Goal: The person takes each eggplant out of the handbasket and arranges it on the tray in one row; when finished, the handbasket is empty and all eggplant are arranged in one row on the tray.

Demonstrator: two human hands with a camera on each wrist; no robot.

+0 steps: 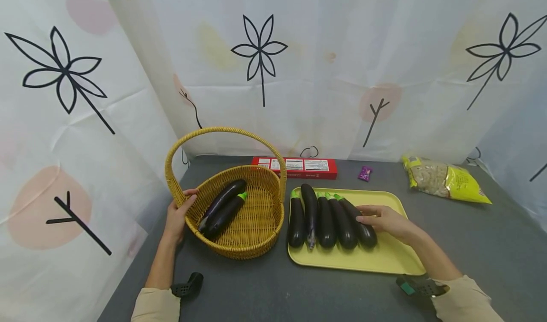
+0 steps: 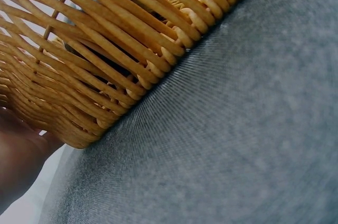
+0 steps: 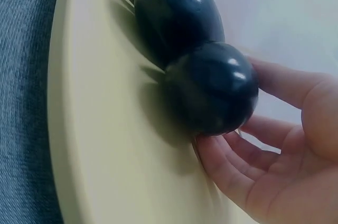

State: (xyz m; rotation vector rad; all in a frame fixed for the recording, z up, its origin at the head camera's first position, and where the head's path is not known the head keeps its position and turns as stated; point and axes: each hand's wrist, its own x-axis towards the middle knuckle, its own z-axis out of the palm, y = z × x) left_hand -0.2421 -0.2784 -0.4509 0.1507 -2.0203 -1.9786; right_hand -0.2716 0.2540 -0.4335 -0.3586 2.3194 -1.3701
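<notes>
A wicker basket [image 1: 252,253] with a tall arched handle stands on the left, and two eggplants [image 1: 222,213] lie inside it. My left hand [image 1: 177,217] grips the basket's left side where the handle meets the rim; in the left wrist view part of the hand [image 2: 21,155] shows against the woven wall. On a yellow tray [image 1: 395,260] several eggplants [image 1: 326,224] lie side by side, most with green stem ends facing away. My right hand [image 1: 386,222] holds the rightmost eggplant [image 3: 211,89], thumb and fingers on either side of its rounded body, which still lies at the tray.
A red box [image 1: 314,167] lies behind the basket and tray. To its right are a small purple packet [image 1: 365,173] and a yellow bag [image 1: 446,179] with a see-through middle. White printed curtains [image 1: 325,75] stand behind the grey table [image 1: 273,293].
</notes>
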